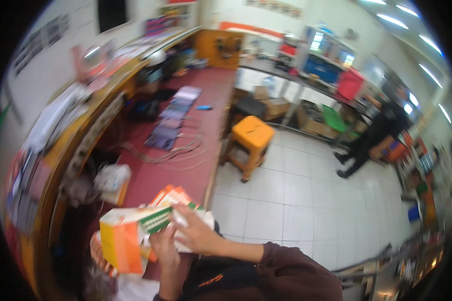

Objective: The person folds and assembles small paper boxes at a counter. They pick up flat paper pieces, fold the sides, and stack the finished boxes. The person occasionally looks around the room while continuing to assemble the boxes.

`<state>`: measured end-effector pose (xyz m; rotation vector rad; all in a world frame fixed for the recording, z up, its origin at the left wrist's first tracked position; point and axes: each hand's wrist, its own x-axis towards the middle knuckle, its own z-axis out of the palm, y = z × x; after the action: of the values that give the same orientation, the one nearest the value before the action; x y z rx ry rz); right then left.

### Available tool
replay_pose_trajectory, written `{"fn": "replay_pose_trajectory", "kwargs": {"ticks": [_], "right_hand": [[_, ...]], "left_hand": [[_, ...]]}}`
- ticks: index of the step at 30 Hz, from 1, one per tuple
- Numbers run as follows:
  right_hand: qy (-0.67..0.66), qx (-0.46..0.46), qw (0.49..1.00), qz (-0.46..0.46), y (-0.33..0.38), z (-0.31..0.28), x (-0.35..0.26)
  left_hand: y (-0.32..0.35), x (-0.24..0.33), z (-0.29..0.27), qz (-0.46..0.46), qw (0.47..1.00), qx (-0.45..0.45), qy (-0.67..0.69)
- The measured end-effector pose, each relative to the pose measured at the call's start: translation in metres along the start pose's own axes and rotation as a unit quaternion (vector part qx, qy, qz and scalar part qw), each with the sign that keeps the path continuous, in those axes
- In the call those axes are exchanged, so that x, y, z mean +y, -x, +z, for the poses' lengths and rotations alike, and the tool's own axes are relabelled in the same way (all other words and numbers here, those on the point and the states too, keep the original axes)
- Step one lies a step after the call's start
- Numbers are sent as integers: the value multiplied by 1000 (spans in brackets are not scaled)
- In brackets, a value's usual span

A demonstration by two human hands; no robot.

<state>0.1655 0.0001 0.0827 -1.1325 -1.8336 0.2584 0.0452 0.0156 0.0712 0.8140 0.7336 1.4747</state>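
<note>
I see both hands clamped on the carton point(128, 236) over the red bench point(206, 95) edge: left hand point(164, 247) gripping underneath, right hand point(198, 232) pressing its flap end. I'd keep the carton level and fold flaps squarely.

carton point(128, 236): white, orange, yellow, green-striped | stool point(252, 131): orange | worktop point(211, 90): dark red
</note>
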Motion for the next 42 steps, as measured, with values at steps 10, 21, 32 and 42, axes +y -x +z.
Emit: {"fn": "replay_pose_trajectory", "kwargs": {"ticks": [10,21,32,42], "right_hand": [[-9,153,986,-59,-1,-30,36],[-66,8,997,-27,-8,-14,0],[-120,84,987,-60,-17,-13,8],[-255,104,957,88,-13,-12,-3]], "left_hand": [[-28,11,-24,-274,861,-74,421],[1,-16,0,66,972,-46,-220],[-14,7,-15,36,994,37,-101],[-10,6,-17,319,841,69,-432]]}}
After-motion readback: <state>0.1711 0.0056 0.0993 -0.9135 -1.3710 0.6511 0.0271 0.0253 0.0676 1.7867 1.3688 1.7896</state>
